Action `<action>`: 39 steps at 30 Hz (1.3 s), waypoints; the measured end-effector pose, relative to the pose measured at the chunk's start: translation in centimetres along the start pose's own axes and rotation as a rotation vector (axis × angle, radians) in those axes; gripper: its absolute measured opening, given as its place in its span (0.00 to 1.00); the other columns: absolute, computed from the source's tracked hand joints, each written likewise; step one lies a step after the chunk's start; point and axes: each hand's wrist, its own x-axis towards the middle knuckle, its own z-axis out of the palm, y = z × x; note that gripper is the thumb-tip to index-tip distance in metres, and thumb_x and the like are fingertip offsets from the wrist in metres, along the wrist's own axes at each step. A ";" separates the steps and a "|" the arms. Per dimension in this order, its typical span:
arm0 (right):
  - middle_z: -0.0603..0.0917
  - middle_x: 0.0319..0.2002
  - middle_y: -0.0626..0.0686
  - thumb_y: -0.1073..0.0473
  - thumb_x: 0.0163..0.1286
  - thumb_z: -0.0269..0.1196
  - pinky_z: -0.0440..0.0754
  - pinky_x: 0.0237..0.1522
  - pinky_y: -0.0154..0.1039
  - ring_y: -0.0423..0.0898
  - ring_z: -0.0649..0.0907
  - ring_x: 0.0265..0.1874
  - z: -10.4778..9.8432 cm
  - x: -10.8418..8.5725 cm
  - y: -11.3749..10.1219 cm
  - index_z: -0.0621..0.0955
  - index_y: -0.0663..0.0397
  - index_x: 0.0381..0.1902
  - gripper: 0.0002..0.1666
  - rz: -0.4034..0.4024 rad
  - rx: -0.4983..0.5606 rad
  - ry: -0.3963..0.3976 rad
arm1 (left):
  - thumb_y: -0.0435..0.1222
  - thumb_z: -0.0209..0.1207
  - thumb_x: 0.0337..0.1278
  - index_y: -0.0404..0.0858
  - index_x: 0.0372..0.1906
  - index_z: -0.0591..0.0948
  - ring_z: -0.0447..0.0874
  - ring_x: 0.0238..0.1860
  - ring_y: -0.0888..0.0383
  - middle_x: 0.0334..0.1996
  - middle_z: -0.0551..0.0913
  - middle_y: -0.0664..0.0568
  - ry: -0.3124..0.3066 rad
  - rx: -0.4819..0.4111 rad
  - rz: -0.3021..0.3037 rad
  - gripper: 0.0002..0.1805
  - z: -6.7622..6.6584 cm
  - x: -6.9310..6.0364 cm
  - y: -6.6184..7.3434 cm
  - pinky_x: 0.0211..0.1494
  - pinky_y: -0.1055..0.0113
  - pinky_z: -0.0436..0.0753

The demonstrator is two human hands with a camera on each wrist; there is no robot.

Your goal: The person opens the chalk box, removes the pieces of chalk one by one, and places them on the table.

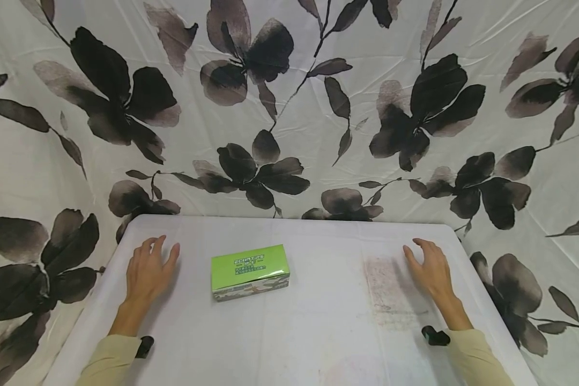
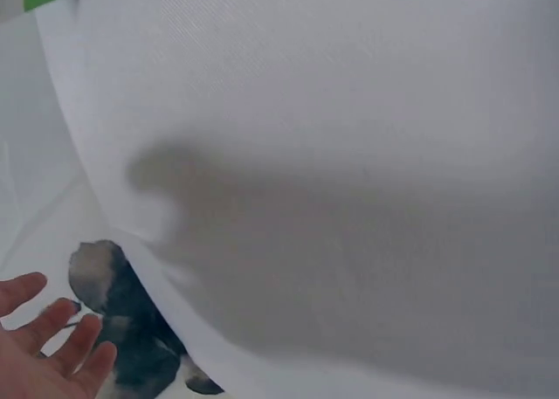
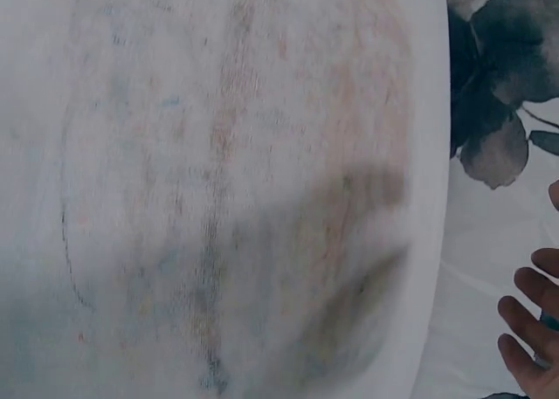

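A closed green box (image 1: 251, 271) sits on the white table (image 1: 318, 332), left of the middle, its top bright green with dark lettering and its front side patterned in grey. The left hand (image 1: 147, 273) is over the table just to the left of the box, apart from it, with loosely spread fingers (image 2: 52, 320) that hold nothing. The right hand (image 1: 431, 271) is well apart from the box, near the table's right side; it too holds nothing, its thumb and fingers parted and slightly bent. Near it, a faint reddish stain (image 1: 398, 287) marks the tabletop. Both arms wear pale yellow sleeves (image 1: 480, 359), and 2 small dark devices (image 1: 436, 336) show at the wrists, 1 on each. Behind the table hangs a white cloth (image 1: 328, 161) printed with dark flowers. The left wrist view shows a blurred hand shadow (image 2: 288, 259) on the white surface.
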 end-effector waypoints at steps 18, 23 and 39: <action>0.84 0.50 0.66 0.55 0.72 0.67 0.77 0.53 0.59 0.64 0.82 0.49 1.7 0.5 -3.9 0.82 0.66 0.55 0.22 0.046 0.184 0.008 | 0.55 0.44 0.80 0.29 0.71 0.70 0.67 0.67 0.31 0.67 0.69 0.29 -0.037 -0.180 -0.104 0.35 0.7 -0.8 4.5 0.67 0.35 0.67; 0.84 0.52 0.64 0.52 0.74 0.66 0.77 0.56 0.59 0.63 0.82 0.51 2.5 0.4 -5.0 0.82 0.64 0.57 0.23 0.090 0.249 -0.039 | 0.55 0.43 0.80 0.30 0.72 0.70 0.70 0.63 0.35 0.66 0.70 0.31 -0.048 -0.222 -0.141 0.35 1.3 -1.2 5.4 0.63 0.36 0.70; 0.83 0.57 0.58 0.45 0.74 0.66 0.77 0.59 0.54 0.57 0.82 0.54 4.2 -0.8 -8.2 0.80 0.59 0.61 0.29 0.163 0.383 -0.157 | 0.47 0.52 0.79 0.30 0.59 0.80 0.78 0.41 0.50 0.46 0.81 0.41 0.003 -0.425 -0.148 0.24 4.0 -3.5 7.6 0.43 0.66 0.74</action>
